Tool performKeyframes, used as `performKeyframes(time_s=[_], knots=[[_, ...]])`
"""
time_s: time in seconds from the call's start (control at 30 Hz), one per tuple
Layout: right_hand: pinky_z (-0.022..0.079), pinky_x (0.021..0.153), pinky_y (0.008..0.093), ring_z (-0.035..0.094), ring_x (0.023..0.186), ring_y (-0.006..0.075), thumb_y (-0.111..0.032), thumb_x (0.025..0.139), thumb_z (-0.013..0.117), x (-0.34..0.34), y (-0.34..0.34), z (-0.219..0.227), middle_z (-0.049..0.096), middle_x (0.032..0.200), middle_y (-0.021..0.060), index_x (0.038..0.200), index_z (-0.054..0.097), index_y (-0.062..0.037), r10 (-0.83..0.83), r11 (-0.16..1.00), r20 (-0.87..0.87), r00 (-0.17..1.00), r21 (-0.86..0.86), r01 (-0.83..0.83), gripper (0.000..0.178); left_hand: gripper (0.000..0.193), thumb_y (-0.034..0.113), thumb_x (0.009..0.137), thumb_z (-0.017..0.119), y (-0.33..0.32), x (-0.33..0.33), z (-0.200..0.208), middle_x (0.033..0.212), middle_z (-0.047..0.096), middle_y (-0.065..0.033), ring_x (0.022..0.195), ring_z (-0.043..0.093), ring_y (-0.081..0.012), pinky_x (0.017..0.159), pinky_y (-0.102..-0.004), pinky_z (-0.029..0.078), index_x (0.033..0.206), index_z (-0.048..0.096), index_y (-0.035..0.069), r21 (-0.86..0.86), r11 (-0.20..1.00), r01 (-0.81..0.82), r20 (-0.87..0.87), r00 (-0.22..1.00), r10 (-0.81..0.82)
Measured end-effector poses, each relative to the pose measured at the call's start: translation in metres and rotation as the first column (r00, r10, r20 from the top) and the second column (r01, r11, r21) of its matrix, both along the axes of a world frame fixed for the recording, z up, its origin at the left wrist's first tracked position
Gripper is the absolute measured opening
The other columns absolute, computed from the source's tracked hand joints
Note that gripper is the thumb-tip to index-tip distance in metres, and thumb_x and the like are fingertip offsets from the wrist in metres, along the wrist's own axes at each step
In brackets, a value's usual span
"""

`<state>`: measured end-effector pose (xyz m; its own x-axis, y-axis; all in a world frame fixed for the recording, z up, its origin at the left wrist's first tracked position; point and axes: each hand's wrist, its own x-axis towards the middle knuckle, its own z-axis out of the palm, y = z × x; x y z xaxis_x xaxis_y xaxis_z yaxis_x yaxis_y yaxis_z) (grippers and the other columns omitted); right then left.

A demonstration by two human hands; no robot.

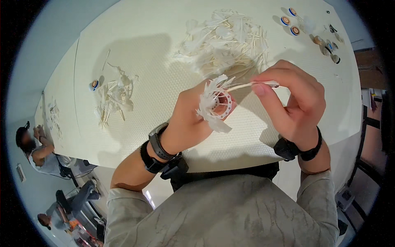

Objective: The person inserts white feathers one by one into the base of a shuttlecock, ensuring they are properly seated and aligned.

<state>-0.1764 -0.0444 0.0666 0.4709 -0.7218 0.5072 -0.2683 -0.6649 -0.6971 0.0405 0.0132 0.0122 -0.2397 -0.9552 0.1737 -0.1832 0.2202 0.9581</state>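
Note:
My left hand [190,112] is wrapped around a white plastic ring [228,108] with small holes along its rim. White feathers [212,96] stick out around the ring's left side, some fanning upward and one hanging at the bottom. Between thumb and forefinger, my right hand [302,101] pinches a single white feather [242,85] by its right end. Its thin pale shaft points left, and the tip reaches the top edge of the ring. Whether the tip sits in a hole cannot be made out.
A large feather pile [224,41] lies beyond my hands, a smaller pile [117,96] to the left beside a round cork-like cap [94,85]. Several similar caps [295,30] and small round pieces [328,48] are at the far right. Another person [39,150] works at the table's left end.

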Motion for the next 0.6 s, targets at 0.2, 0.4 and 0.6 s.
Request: performKeyframes(time_s=[0.2,0.4,0.6], knots=[[0.048,0.063,0.0272,0.063,0.069,0.0197,0.008,0.081,0.071,0.0009,-0.0011,0.0022,0.069,0.081,0.0125,0.095,0.069,0.0029,0.023,0.998,-0.019,1.0,-0.064,-0.024,0.015,0.019,0.003,0.085,0.068,-0.0018,0.003,-0.0028,0.087,0.063,-0.0085,0.072,0.055,-0.0166,0.069,-0.0279,0.047,0.102,0.061,0.001,-0.089,0.995,0.033,0.02,0.999,-0.031],[0.048,0.061,0.0278,0.063,0.067,0.022,0.008,0.079,0.071,0.0004,-0.0024,0.0051,0.068,0.079,0.013,0.094,0.069,0.0027,0.054,0.993,-0.052,0.997,-0.099,-0.059,0.016,0.023,0.005,0.084,0.071,-0.0011,0.0022,-0.004,0.086,0.064,-0.0094,0.072,0.057,-0.0172,0.071,-0.0276,0.049,0.105,0.062,0.0,-0.038,0.999,0.008,0.026,1.0,-0.007],[0.046,0.059,0.0282,0.062,0.065,0.0207,0.006,0.078,0.074,0.0044,-0.0008,-0.0002,0.068,0.077,0.0107,0.092,0.07,0.0011,0.027,0.999,-0.028,0.999,-0.034,-0.028,0.015,0.024,0.009,0.086,0.073,-0.0017,0.0067,-0.0008,0.1,0.067,-0.0079,0.087,0.063,-0.0162,0.078,-0.0294,0.05,0.108,0.067,0.0,-0.008,1.0,0.022,0.107,0.994,-0.021]])
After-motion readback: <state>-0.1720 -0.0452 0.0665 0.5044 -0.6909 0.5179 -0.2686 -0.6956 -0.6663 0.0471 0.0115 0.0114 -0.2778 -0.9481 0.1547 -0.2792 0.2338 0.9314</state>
